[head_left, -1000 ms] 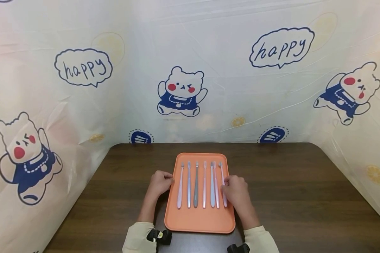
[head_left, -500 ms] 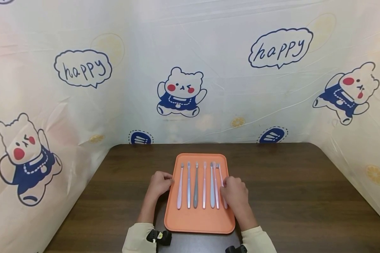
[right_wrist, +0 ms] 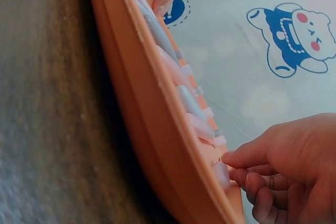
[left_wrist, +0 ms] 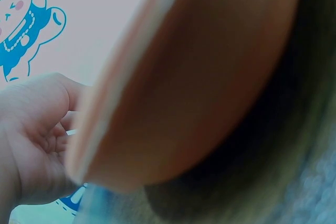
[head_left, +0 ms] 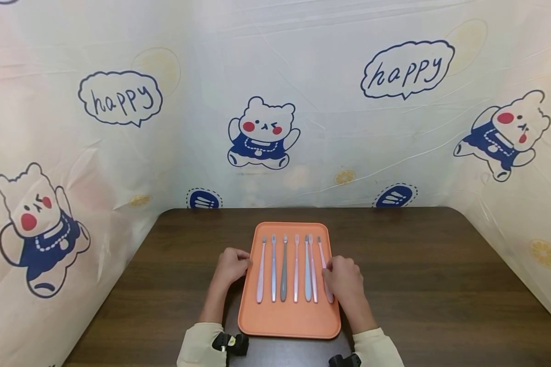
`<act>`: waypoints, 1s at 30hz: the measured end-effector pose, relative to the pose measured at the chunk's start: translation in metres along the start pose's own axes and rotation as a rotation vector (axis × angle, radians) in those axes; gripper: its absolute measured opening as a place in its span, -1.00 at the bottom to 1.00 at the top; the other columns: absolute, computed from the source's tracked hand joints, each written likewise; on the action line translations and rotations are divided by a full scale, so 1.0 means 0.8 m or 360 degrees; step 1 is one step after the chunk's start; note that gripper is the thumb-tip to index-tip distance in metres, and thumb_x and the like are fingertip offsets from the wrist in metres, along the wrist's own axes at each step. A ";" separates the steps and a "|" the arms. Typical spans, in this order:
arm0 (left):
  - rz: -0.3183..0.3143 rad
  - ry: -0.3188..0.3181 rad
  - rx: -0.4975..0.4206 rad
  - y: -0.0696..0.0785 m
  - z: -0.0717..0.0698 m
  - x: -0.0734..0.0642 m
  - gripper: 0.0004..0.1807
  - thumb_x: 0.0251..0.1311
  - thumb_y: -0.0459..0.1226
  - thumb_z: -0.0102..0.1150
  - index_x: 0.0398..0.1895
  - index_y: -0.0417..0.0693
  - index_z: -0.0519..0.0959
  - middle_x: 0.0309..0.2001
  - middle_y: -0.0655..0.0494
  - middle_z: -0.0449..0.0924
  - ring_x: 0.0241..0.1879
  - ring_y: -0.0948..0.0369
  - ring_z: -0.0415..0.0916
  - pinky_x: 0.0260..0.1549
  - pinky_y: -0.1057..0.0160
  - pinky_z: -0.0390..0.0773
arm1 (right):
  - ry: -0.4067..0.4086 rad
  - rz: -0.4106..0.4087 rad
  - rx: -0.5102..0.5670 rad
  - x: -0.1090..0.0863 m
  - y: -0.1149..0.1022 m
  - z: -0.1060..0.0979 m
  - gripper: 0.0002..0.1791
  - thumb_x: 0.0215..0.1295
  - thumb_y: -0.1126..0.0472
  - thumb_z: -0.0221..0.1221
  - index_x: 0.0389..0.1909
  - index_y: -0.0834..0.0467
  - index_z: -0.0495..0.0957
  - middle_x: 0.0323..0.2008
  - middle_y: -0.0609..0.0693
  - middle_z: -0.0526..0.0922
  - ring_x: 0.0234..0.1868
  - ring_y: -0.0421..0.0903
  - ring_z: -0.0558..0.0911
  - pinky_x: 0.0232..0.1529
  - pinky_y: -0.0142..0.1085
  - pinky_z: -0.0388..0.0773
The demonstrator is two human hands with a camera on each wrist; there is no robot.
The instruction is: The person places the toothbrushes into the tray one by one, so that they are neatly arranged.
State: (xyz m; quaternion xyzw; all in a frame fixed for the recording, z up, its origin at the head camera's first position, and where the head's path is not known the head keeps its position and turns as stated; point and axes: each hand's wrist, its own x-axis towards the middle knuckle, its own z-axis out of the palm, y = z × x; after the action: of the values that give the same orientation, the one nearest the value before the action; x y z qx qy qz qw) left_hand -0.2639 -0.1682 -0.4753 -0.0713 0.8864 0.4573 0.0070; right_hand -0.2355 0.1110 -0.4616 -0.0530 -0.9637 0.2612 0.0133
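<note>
Several toothbrushes with pink, blue and grey handles lie in a row on an orange tray (head_left: 289, 324), bristle heads toward the far end. My left hand (head_left: 232, 266) holds the tray's left rim; in the left wrist view the thumb and curled fingers of this hand (left_wrist: 39, 140) meet the rim. At the right side, my right hand (head_left: 345, 279) pinches the rightmost pink toothbrush (head_left: 320, 250) along its handle. Part of that handle is hidden by the fingers. A blue toothbrush (head_left: 307, 285) and a pink toothbrush (head_left: 314, 285) lie close together just left of it.
The tray stands on a dark wooden table (head_left: 441, 285). A pale curtain (head_left: 330, 112) printed with bears and the word "happy" encloses the table's back and sides. Black wrist cameras (head_left: 231, 343) sit at both cuffs.
The rightmost toothbrush tilted left at its head, then shifted right with my right hand, leaving a wider gap to the pink one beside it. My left hand has stayed at the rim.
</note>
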 end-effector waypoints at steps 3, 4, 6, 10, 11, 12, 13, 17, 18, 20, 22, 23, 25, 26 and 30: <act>-0.0002 0.0003 0.0004 0.000 0.000 0.000 -0.76 0.20 -0.39 0.17 -0.18 -0.36 0.74 -0.27 -0.17 0.77 -0.42 0.21 0.67 -0.43 0.25 0.69 | 0.0000 0.0005 0.0006 0.001 0.001 0.000 -0.83 0.29 0.18 0.30 -0.41 0.19 0.71 -0.49 0.07 0.65 -0.49 -0.04 0.55 -0.46 -0.17 0.50; -0.0004 0.0003 0.0006 0.000 0.000 0.000 -0.76 0.20 -0.39 0.17 -0.17 -0.36 0.74 -0.27 -0.17 0.77 -0.42 0.21 0.67 -0.42 0.25 0.69 | 0.0003 0.0003 0.0007 0.000 0.001 0.000 -0.83 0.29 0.18 0.30 -0.42 0.20 0.70 -0.50 0.07 0.64 -0.50 -0.04 0.55 -0.48 -0.18 0.49; -0.0009 0.0004 0.0008 0.000 0.000 -0.001 -0.76 0.20 -0.39 0.17 -0.17 -0.36 0.74 -0.26 -0.17 0.77 -0.41 0.21 0.67 -0.42 0.25 0.69 | 0.0003 0.0009 0.0012 0.001 0.002 0.001 -0.83 0.28 0.18 0.30 -0.43 0.20 0.70 -0.52 0.06 0.63 -0.51 -0.05 0.55 -0.49 -0.20 0.47; -0.0022 0.0005 0.0000 0.001 0.000 -0.002 -0.75 0.21 -0.39 0.17 -0.15 -0.37 0.74 -0.25 -0.19 0.77 -0.41 0.20 0.68 -0.41 0.24 0.71 | 0.0014 0.0004 0.0024 0.002 0.002 0.003 -0.84 0.27 0.18 0.30 -0.42 0.19 0.71 -0.50 0.07 0.65 -0.50 -0.04 0.56 -0.49 -0.20 0.48; -0.0022 0.0005 -0.0002 0.000 0.000 -0.003 -0.75 0.21 -0.39 0.17 -0.15 -0.37 0.74 -0.25 -0.19 0.77 -0.41 0.20 0.69 -0.41 0.23 0.71 | 0.0019 0.0003 0.0029 0.002 0.003 0.003 -0.84 0.28 0.18 0.29 -0.40 0.19 0.71 -0.48 0.08 0.67 -0.48 -0.03 0.57 -0.47 -0.18 0.50; -0.0024 0.0005 -0.0005 0.000 -0.001 -0.003 -0.75 0.21 -0.39 0.17 -0.15 -0.37 0.74 -0.25 -0.19 0.76 -0.41 0.19 0.69 -0.41 0.23 0.71 | 0.0031 -0.0006 0.0033 0.002 0.003 0.003 -0.84 0.28 0.17 0.29 -0.37 0.20 0.72 -0.45 0.09 0.68 -0.47 -0.03 0.58 -0.45 -0.16 0.53; -0.0027 0.0004 -0.0010 0.000 -0.001 -0.004 -0.75 0.21 -0.39 0.17 -0.15 -0.37 0.73 -0.24 -0.20 0.76 -0.40 0.19 0.69 -0.40 0.23 0.72 | 0.0043 -0.0019 0.0041 0.002 0.004 0.002 -0.83 0.28 0.17 0.28 -0.34 0.20 0.73 -0.42 0.11 0.71 -0.45 -0.01 0.61 -0.43 -0.13 0.56; -0.0027 -0.0005 -0.0017 -0.001 -0.002 -0.003 -0.75 0.24 -0.38 0.15 -0.15 -0.35 0.74 -0.24 -0.18 0.76 -0.40 0.19 0.68 -0.39 0.22 0.72 | 0.0116 -0.0066 0.0081 0.003 0.005 -0.002 -0.80 0.29 0.15 0.28 -0.22 0.20 0.75 -0.33 0.13 0.76 -0.42 0.00 0.65 -0.38 -0.08 0.62; -0.0021 -0.0003 -0.0024 -0.001 -0.003 -0.003 -0.75 0.25 -0.38 0.13 -0.16 -0.35 0.74 -0.23 -0.18 0.76 -0.39 0.19 0.68 -0.39 0.22 0.72 | 0.0137 -0.0081 0.0094 0.003 0.005 -0.003 -0.79 0.30 0.15 0.28 -0.20 0.19 0.76 -0.33 0.12 0.76 -0.43 -0.01 0.65 -0.40 -0.10 0.61; 0.0023 0.0012 -0.0011 -0.002 -0.003 -0.001 -0.74 0.28 -0.37 0.11 -0.16 -0.33 0.75 -0.24 -0.16 0.76 -0.39 0.19 0.68 -0.39 0.22 0.71 | 0.0167 -0.0106 0.0122 0.004 0.006 -0.005 -0.78 0.31 0.16 0.27 -0.16 0.19 0.75 -0.34 0.10 0.75 -0.45 -0.05 0.61 -0.43 -0.15 0.57; 0.0107 0.0041 0.0039 -0.003 -0.004 0.002 -0.74 0.33 -0.34 0.11 -0.15 -0.30 0.76 -0.25 -0.14 0.77 -0.37 0.18 0.68 -0.38 0.21 0.70 | 0.0204 -0.0137 0.0147 0.006 0.007 -0.005 -0.78 0.33 0.17 0.26 -0.12 0.19 0.74 -0.36 0.08 0.73 -0.46 -0.08 0.58 -0.45 -0.21 0.52; 0.0161 0.0065 0.0080 -0.003 -0.005 0.003 -0.74 0.34 -0.33 0.12 -0.14 -0.29 0.76 -0.24 -0.13 0.77 -0.35 0.18 0.68 -0.37 0.21 0.69 | 0.0215 -0.0158 0.0160 0.007 0.008 -0.004 -0.77 0.33 0.18 0.26 -0.10 0.20 0.74 -0.36 0.08 0.73 -0.46 -0.08 0.57 -0.45 -0.22 0.51; 0.0255 0.0126 0.0202 -0.004 -0.008 0.006 -0.75 0.36 -0.29 0.15 -0.13 -0.24 0.76 -0.24 -0.11 0.78 -0.32 0.16 0.67 -0.34 0.18 0.67 | 0.0250 -0.0214 0.0173 0.009 0.012 -0.003 -0.76 0.34 0.18 0.25 -0.07 0.19 0.73 -0.31 0.09 0.75 -0.42 -0.06 0.61 -0.42 -0.17 0.55; 0.0295 0.0156 0.0279 -0.004 -0.009 0.008 -0.76 0.36 -0.27 0.16 -0.11 -0.21 0.76 -0.23 -0.09 0.78 -0.31 0.15 0.67 -0.32 0.16 0.67 | 0.0275 -0.0247 0.0172 0.010 0.016 -0.002 -0.76 0.35 0.18 0.24 -0.06 0.18 0.73 -0.27 0.10 0.77 -0.38 -0.04 0.65 -0.39 -0.13 0.59; 0.0404 0.0242 0.0537 -0.001 -0.023 0.020 -0.73 0.36 -0.22 0.19 -0.06 -0.18 0.75 -0.15 -0.10 0.77 -0.25 0.05 0.69 -0.24 0.01 0.70 | 0.0398 -0.0401 0.0117 0.028 0.036 -0.006 -0.73 0.36 0.16 0.22 -0.02 0.18 0.72 -0.06 0.16 0.78 -0.09 0.14 0.75 -0.14 0.11 0.68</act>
State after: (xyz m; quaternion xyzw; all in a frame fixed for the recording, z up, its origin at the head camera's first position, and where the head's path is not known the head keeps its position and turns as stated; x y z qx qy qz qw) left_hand -0.2788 -0.1853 -0.4666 0.0087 0.9502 0.2930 -0.1057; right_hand -0.2545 0.1405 -0.4723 0.0368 -0.9434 0.2840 0.1675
